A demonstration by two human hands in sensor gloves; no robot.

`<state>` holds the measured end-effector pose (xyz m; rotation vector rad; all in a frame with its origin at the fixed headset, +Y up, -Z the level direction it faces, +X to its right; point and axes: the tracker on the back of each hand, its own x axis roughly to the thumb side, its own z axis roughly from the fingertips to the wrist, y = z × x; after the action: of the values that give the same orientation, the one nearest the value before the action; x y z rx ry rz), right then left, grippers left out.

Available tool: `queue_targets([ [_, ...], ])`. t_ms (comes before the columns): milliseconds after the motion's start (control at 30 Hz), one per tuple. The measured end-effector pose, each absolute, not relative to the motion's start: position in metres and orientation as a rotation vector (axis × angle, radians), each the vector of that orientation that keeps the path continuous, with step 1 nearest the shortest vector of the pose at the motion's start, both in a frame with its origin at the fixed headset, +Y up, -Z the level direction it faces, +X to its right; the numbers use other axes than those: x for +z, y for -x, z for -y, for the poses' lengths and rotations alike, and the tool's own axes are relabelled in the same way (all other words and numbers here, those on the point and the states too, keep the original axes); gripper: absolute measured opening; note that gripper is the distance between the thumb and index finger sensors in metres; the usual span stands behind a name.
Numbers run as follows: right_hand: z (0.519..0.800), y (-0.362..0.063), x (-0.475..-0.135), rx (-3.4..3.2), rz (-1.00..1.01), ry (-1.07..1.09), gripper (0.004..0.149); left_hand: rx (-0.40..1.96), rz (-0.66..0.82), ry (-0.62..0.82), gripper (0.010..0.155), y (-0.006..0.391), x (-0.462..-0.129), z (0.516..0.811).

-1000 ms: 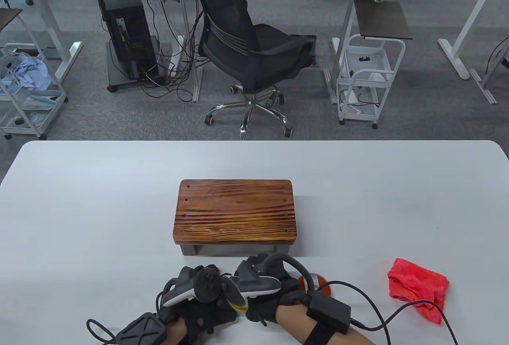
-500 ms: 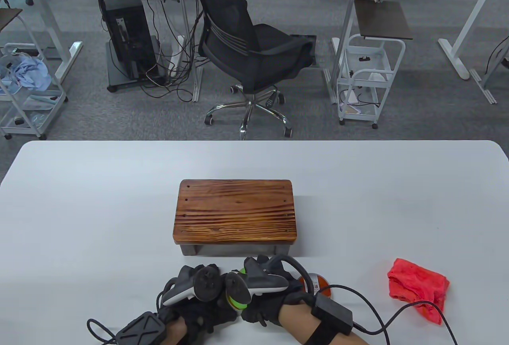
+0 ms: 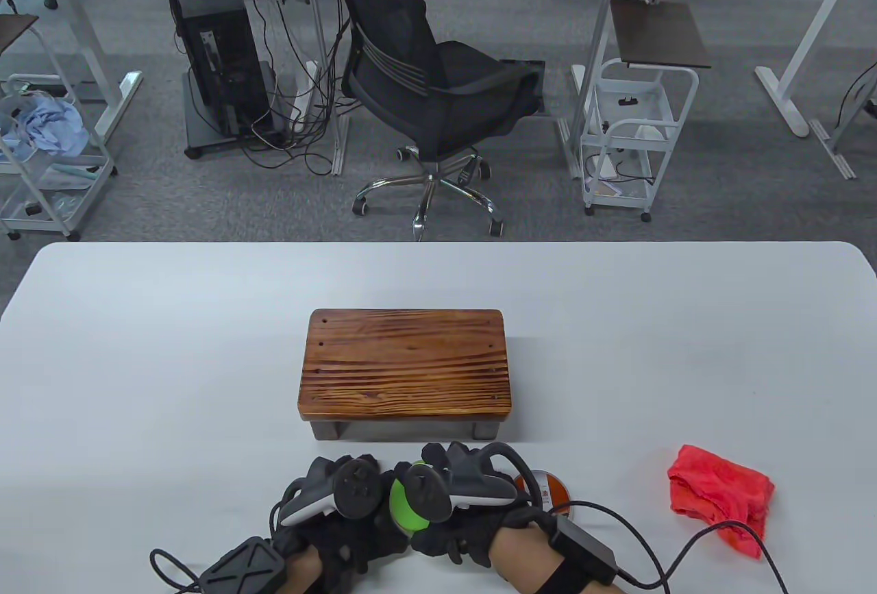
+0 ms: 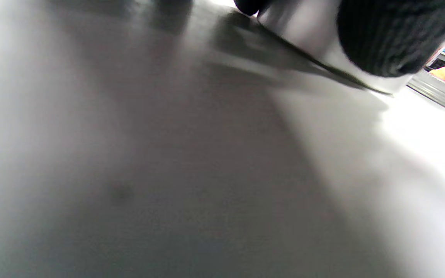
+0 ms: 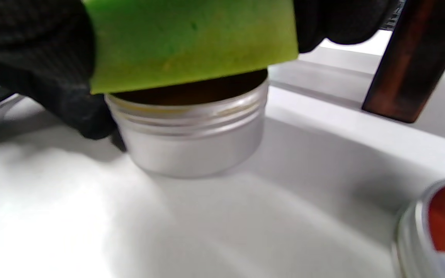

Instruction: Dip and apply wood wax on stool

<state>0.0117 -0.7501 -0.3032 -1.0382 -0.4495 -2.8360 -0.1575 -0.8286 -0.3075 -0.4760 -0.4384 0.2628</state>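
Note:
The wooden stool (image 3: 408,364) stands at the table's middle. Just in front of it, my right hand (image 3: 449,488) pinches a green sponge (image 3: 405,508). In the right wrist view the sponge (image 5: 191,42) sits on the rim of an open silver wax tin (image 5: 191,131) with brown wax inside. My left hand (image 3: 342,488) is beside the sponge. In the left wrist view one of its gloved fingers (image 4: 392,34) curls against the tin's wall (image 4: 303,31). The hands hide the tin in the table view.
The tin's lid (image 3: 548,488) with an orange label lies right of my right hand. A red cloth (image 3: 719,495) lies crumpled further right. A stool leg (image 5: 411,61) stands close behind the tin. Cables trail from both wrists.
My right hand has turned and shifted slightly left, bringing the green sponge into plainer sight between the hands. The left hand and the stool have stayed put.

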Motion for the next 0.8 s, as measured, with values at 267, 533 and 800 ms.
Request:
queue_targets([
  [267,0.7514,-0.0117,-0.3019,-2.830,0.441,1.037,0.088,0.262,0.439,0.478,0.081,0.1574,-0.3075,0.8286],
  [533,0.7529,-0.0125,-0.3006,-2.831,0.442,1.031,0.089,0.260,0.438,0.478,0.081,0.1574,-0.3074,0.8285],
  [800,0.7535,-0.0119,-0.2999,-2.825,0.447,1.022,0.089,0.260,0.438,0.478,0.081,0.1574,-0.3074,0.8285],
])
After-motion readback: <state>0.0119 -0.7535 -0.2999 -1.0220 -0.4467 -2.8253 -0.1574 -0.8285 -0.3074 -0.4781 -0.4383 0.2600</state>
